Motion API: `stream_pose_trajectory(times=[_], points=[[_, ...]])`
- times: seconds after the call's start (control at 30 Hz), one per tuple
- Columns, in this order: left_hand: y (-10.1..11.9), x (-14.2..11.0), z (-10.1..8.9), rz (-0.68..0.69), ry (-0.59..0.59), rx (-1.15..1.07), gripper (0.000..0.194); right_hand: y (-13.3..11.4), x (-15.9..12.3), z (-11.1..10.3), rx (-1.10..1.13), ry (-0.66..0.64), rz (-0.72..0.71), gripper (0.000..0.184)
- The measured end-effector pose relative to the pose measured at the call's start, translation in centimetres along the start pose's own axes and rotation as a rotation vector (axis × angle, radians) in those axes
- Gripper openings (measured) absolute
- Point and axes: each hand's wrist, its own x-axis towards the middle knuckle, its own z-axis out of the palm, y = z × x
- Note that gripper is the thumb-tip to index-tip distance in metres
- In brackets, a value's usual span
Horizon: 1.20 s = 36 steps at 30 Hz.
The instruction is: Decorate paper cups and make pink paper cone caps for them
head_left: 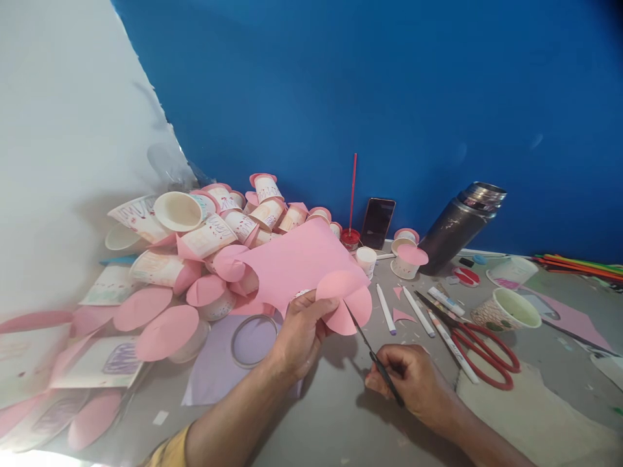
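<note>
A person's left hand [304,334] pinches rounded pink paper [337,285] above a grey table [331,415]; the right hand [411,379], fingers curled, grips one pair of dark metal scissors [374,357] against it.
Overlapping white paper cups [209,237], too many to count, crowd the left; toward the right are one black metal flask [448,237], one dark phone [378,224], one red-handled pair of scissors [456,329] and at least three white markers [386,310].

Soft, even light falls over my table [331,415], with diffuse shadows beneath my left hand [304,331] and right hand [409,383]. Glare whitens the bottom-left corner — the nearby paper cups [34,350] look stretched and hazy — while the metal flask [450,233] glints and the blue wall [341,78] darkens top right.
</note>
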Motion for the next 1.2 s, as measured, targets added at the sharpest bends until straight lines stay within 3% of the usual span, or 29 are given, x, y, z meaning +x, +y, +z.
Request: stream_pose_trajectory(times=[0.53, 0.67, 0.87, 1.03, 1.2], points=[[0.2, -0.1, 0.0, -0.057, -0.017, -0.033, 0.019, 0.3, -0.1, -0.1, -0.054, -0.004, 0.013, 0.05], [0.2, 0.1, 0.0, -0.016, 0.017, -0.035, 0.021, 1.4, 0.1, -0.2, -0.166, 0.033, -0.049, 0.042], [0.6, 0.0, 0.0, 0.054, 0.066, 0.006, 0.019, 2.1, 0.9, -2.0, -0.341, 0.181, -0.068, 0.047], [0.3, -0.3, -0.2, 0.044, 0.008, 0.15, 0.023, 1.9, 1.7, -3.6, -0.45, 0.29, -0.055, 0.043], [-1.7, -0.7, 0.0, -0.065, -0.22, 0.371, 0.022, 1.6, 1.4, -3.0, -0.416, 0.278, -0.16, 0.027]])
